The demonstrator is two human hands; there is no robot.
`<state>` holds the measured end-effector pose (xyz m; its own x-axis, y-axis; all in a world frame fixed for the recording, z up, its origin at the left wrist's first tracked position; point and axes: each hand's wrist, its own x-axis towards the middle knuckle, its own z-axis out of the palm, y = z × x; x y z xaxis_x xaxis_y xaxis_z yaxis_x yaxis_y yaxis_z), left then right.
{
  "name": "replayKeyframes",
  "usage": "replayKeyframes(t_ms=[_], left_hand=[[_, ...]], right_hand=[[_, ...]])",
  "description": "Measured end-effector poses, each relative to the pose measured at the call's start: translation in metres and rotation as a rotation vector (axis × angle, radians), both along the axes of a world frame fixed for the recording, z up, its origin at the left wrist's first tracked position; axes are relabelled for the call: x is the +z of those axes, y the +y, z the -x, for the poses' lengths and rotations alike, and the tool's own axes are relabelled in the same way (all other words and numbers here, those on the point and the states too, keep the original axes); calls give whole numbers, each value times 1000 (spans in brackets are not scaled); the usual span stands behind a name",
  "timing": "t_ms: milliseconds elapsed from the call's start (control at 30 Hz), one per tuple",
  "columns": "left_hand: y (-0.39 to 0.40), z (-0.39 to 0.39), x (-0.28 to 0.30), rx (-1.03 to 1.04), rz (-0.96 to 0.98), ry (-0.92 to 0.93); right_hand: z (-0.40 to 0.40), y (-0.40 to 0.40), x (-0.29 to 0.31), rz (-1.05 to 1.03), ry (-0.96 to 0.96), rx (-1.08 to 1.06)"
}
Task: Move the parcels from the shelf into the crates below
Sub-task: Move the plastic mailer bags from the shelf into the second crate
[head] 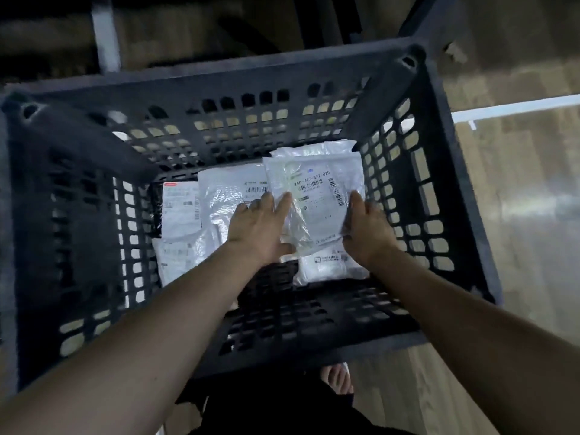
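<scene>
Printed on the label of the top parcel point(317, 196) – "240-247-A22-020" in large dark figures, with barcodes under it and down the right edge. Smaller print on the same label too blurred to read. Barcodes and faint lines on the parcel to its left point(232, 196) and on the far-left parcel point(180, 211) – none legible. Nothing readable on the crate point(219, 86).

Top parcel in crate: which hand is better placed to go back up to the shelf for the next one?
Probably right. The right hand only touches the parcel at its edge, near the crate wall; the left hand has fingers lying across it, so it can settle it.
</scene>
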<state>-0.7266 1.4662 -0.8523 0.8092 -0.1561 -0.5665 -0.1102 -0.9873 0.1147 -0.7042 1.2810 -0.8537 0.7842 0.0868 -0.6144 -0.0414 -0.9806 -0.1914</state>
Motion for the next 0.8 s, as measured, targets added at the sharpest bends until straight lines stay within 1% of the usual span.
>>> replayKeyframes(t_ms=[167, 233, 400, 500, 567, 667, 800], left_hand=[[-2, -27, -52, -69, -136, -63], [-4, -38, -59, -92, -196, -80], [-12, -58, -67, -115, -280, -138], [-12, -60, -65, -161, -261, -191], [-10, -60, -66, -184, -213, -173], [-6, -64, -74, -178, -154, -106], [-4, -78, -86, -190, -175, -3]], right_hand=[[-32, 3, -43, 6, -67, 29], [-43, 5, -51, 37, -93, 53], [-59, 12, -62, 175, -135, 217], [-60, 12, -65, 237, -203, 417], [-62, 11, -67, 240, -198, 513], [-71, 12, -70, 166, -102, 509], [-82, 14, -81, 128, -58, 525]])
